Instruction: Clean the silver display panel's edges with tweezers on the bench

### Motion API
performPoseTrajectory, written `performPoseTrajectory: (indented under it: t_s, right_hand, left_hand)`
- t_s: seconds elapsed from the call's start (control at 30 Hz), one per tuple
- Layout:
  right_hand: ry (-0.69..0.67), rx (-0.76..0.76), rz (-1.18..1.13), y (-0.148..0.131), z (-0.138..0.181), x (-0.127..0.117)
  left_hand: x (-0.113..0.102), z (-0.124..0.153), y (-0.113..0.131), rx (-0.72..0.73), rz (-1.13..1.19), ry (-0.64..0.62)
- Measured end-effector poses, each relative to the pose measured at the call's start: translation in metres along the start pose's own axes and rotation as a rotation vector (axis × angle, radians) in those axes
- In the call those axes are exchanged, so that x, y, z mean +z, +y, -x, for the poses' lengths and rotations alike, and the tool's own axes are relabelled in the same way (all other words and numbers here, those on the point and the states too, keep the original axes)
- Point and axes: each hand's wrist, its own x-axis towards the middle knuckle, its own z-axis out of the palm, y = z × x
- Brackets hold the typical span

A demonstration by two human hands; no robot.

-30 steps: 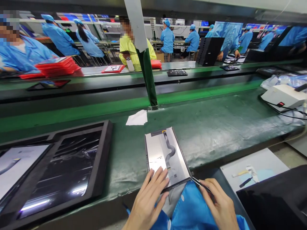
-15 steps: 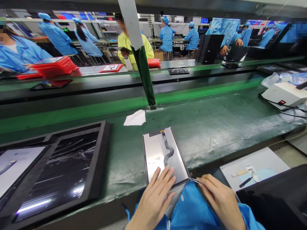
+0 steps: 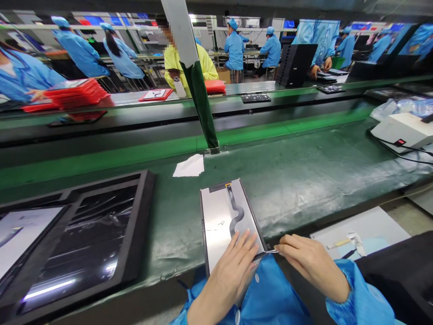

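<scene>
A flat display panel (image 3: 216, 212) with a silvery back lies at the front edge of the green bench, its near end reaching over the edge. A dark wavy ribbon cable (image 3: 236, 210) runs down its back. My left hand (image 3: 233, 266) rests on the panel's near part with fingers stretched out flat. My right hand (image 3: 309, 262) pinches thin metal tweezers (image 3: 271, 251), whose tip meets the panel's near right corner. What the tip touches there is too small to make out.
A black foam tray (image 3: 144, 216) with dark glossy screens stands at left. White paper (image 3: 189, 165) lies behind the panel. A white device (image 3: 402, 131) with cables sits at right. A green-wrapped post (image 3: 201, 108) rises from the bench. Co-workers sit beyond the line.
My left hand has slid slightly right on the panel. My right hand has turned and lifted a little, with the tweezers still at the corner.
</scene>
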Motion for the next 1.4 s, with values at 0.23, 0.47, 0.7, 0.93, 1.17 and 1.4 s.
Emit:
performPoseTrajectory:
  t_s: [0.23, 0.47, 0.7, 0.93, 1.17, 1.4]
  right_hand:
    - [-0.123, 0.1, -0.238, 0.008, -0.005, 0.001]
    - [-0.248, 0.316, -0.394, 0.013, -0.01, 0.005]
    - [-0.341, 0.459, -0.465, 0.011, -0.019, -0.002]
    - [-0.376, 0.545, -0.548, 0.014, -0.015, 0.006]
    - [-0.336, 0.667, -0.998, 0.015, -0.01, 0.016]
    - [-0.385, 0.712, -1.11, 0.008, -0.011, 0.022]
  left_hand:
    - [0.0, 0.002, -0.003, -0.001, 0.065, -0.001]
    - [-0.001, 0.0, -0.003, 0.001, 0.066, 0.007]
    - [0.0, 0.001, -0.004, -0.008, 0.07, 0.019]
    - [0.0, 0.003, -0.004, -0.018, 0.101, -0.003]
    - [0.0, 0.003, -0.005, -0.029, 0.121, -0.017]
    - [0.0, 0.001, -0.005, -0.022, 0.103, -0.008]
